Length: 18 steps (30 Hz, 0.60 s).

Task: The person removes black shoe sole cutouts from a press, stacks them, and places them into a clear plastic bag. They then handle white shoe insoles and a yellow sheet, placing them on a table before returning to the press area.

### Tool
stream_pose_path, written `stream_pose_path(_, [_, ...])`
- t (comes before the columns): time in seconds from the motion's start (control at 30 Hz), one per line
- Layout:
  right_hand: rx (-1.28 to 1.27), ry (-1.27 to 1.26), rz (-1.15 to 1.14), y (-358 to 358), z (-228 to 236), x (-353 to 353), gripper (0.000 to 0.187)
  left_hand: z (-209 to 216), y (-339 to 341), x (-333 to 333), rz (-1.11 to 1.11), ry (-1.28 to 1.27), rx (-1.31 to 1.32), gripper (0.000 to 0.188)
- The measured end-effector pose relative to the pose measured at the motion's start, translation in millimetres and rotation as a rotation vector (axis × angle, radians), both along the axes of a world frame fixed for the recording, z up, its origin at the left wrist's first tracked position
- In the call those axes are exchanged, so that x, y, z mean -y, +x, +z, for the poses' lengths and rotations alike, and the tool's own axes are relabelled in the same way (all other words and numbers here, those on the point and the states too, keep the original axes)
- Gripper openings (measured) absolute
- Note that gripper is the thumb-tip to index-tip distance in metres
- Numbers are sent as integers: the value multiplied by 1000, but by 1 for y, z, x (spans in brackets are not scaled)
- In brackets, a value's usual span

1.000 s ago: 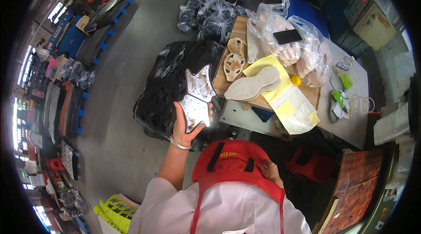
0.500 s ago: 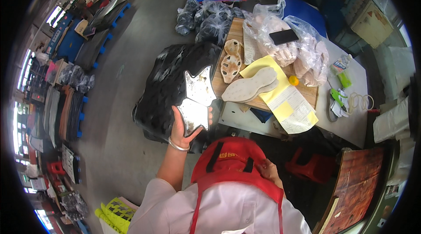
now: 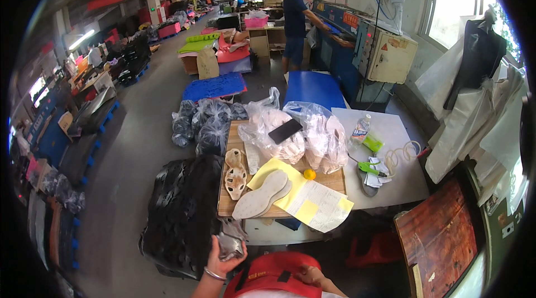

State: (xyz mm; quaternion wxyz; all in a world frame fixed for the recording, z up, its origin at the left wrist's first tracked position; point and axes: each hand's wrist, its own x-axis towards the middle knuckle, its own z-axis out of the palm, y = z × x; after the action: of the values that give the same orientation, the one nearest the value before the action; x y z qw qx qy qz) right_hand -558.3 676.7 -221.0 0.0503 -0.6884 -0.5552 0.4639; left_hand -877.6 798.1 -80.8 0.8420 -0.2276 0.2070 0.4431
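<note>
Silver-grey metal piece (image 3: pixel 230 246), in two sections with pointed corners: held in the left hand, in view just below the near left corner of the wooden board, beside the black stack; contact with either cannot be told.

Left hand (image 3: pixel 220 260): half curled about the lower section, thumb at one side, fingers at the other; pale bangle (image 3: pixel 215 274) at the wrist.

Right hand (image 3: pixel 309 274): at the right side of a red apron (image 3: pixel 272 277), fingers bent; whether it grips the cloth cannot be told.

Black sheet material (image 3: pixel 181 214), stacked, cut-outs in the surface: left of the table.

Wooden board (image 3: pixel 333 182), on a white table (image 3: pixel 391 121). Upon it: one tan openwork piece (image 3: pixel 235 175), shoe-shaped; beige sole-shaped pieces (image 3: pixel 259 196), overlapping, partly over a yellow sheet (image 3: pixel 269 170); one printed paper (image 3: pixel 326 207), reaching past the near edge; one small orange-yellow round item (image 3: pixel 309 174); clear plastic bags (image 3: pixel 330 140), filled with pale pieces, a dark phone (image 3: pixel 285 131) lying on top.

White table, right part: clear bottle (image 3: pixel 359 131), upright; green-handled tool (image 3: pixel 369 167); pale coiled hose (image 3: pixel 410 151).

Beyond: dark plastic bags (image 3: pixel 212 130); blue sheets (image 3: pixel 214 86); one person in dark blue (image 3: pixel 295 16), standing at a blue machine (image 3: pixel 346 18).
</note>
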Motion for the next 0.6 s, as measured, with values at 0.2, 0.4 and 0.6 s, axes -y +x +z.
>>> stream_pose_path(0.2, [35,27,-31,14,-1,10,64,-39,25,28,-1,-249,97,78])
stream_pose_path(0.4, [122,-36,-108,23,-7,26,56,-28,29,11,107,-198,59,76])
stream_pose_path(0.6, [-48,-18,-81,18,1,24,56,-8,12,-19,270,28,36,71])
